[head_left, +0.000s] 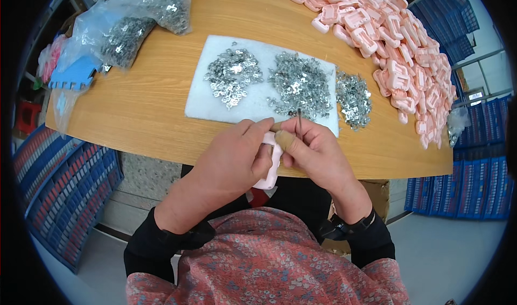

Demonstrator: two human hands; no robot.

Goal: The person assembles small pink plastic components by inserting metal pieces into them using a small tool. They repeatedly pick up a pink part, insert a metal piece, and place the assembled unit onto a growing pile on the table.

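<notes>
Left hand [231, 151] grips the pale pink frame [274, 165] at the bench [151, 135] edge; right hand [318, 151] pinches its top, thin rod [299, 119] poking up. It looks light, stiff, perhaps slick: the long sides offer best hold.

Wood-look tbl [156, 127] spans beyond L hand [231, 151] & R hand [320, 148]. Far L of L hand: blue foam pc [72, 74] w/ toothed lower edge, nr tbl's edge. Past it, pink bagged item [52, 56], blurry; below that, red plastic item [28, 116], kind unclear. Lower L of L hand: blue racks [70, 192] w/ pale & reddish rows. Far R of R hand: clear plastic bag [458, 122] by tbl edge, more blue racks [460, 189] below. Under tbl, below R hand: cardboard box [381, 197], partly hidden. Gray floor [431, 245] lower R.
</notes>
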